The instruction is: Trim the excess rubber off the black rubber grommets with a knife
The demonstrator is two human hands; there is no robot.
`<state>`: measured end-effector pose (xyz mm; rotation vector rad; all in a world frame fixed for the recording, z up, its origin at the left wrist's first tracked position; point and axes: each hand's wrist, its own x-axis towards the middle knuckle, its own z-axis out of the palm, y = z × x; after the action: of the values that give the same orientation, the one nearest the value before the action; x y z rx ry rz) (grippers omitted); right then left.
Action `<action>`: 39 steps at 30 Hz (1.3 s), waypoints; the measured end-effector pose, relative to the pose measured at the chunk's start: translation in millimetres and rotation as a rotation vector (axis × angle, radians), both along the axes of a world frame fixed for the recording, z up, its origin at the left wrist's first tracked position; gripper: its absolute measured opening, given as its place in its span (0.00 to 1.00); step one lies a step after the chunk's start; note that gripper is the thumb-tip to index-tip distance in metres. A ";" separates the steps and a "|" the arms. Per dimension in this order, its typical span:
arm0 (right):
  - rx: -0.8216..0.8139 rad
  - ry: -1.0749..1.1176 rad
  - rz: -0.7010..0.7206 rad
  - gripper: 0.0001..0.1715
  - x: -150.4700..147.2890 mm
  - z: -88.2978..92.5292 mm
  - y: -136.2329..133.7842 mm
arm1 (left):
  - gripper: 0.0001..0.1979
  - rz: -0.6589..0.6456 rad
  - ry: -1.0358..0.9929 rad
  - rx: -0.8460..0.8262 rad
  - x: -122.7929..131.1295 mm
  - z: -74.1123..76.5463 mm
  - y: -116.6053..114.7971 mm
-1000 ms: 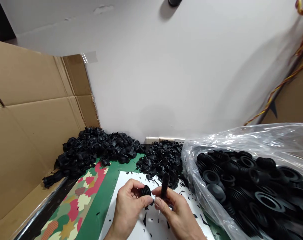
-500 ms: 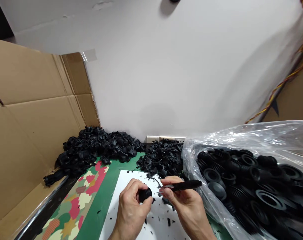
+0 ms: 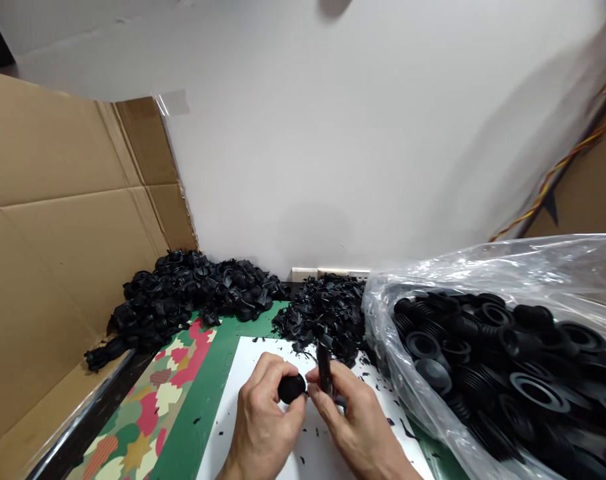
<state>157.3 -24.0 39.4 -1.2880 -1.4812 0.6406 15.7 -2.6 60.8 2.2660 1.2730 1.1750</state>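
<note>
My left hand [image 3: 269, 413] is closed around a small round black rubber bellows [image 3: 291, 388], pinched between thumb and fingers above a white sheet [image 3: 223, 427]. Close beside it, my right hand [image 3: 350, 413] grips a slim black-handled tool [image 3: 324, 367], its handle pointing up and away from me. The tool's working end is hidden by the fingers, which are right at the edge of the bellows. Small black scraps lie scattered on the sheet around both hands.
Behind the sheet is a heap of black rubber trimmings [image 3: 327, 310]. A pile of ribbed black pieces [image 3: 197, 293] lies left, against a cardboard box wall [image 3: 73, 247]. At right, a clear plastic bag [image 3: 387, 333] holds many black rubber bellows [image 3: 483, 360].
My right hand has moved left against the bellows, and its tool has swung from sideways to upright. My left hand has turned the bellows so that a rounder face shows.
</note>
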 end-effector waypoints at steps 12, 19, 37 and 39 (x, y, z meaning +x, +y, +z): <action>-0.356 0.439 0.217 0.12 -3.6 9.6 1.8 | 0.10 -0.107 -0.144 -0.250 -2.2 0.8 1.8; -0.462 0.381 0.175 0.12 -3.8 5.3 4.1 | 0.11 -0.046 -0.201 -0.295 -2.7 -2.2 5.6; -0.209 0.345 -0.162 0.13 6.7 7.4 6.0 | 0.11 -0.017 -0.261 -0.265 -5.9 -7.6 8.2; -0.214 0.429 -0.120 0.16 9.6 7.7 5.8 | 0.11 -0.041 -0.262 -0.241 -7.0 -8.0 8.8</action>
<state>166.9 -18.3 47.1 -1.2905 -0.9976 0.9480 8.7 6.2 52.8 1.8882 1.1904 1.1871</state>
